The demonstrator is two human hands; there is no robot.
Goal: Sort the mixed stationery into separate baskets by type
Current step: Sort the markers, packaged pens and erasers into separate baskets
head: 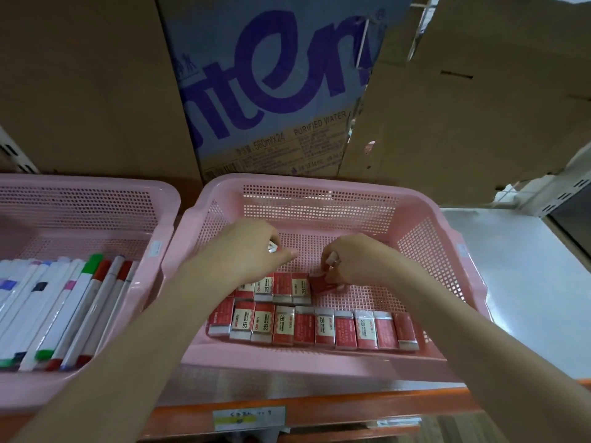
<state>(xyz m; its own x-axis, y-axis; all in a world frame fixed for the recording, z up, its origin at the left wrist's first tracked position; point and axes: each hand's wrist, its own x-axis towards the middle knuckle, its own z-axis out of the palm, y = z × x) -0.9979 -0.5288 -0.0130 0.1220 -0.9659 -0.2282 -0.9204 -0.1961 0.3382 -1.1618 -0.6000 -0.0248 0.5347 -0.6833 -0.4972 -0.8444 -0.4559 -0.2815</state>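
Note:
A pink mesh basket (319, 187) in the middle holds two rows of red-and-white wrapped erasers (313, 327). My right hand (358, 260) reaches into it and pinches one red eraser (321, 282) at the right end of the back row. My left hand (246, 251) hovers over the left of that row, fingers curled round a small wrapped eraser (272, 247) that is mostly hidden. A second pink basket (96, 193) on the left holds several marker pens (64, 308) lying side by side.
Cardboard boxes (271, 84) stand close behind both baskets. The baskets sit on a shelf with an orange front rail (351, 407) bearing a label. White shelf surface (527, 282) lies to the right of the eraser basket, with a metal upright at the far right.

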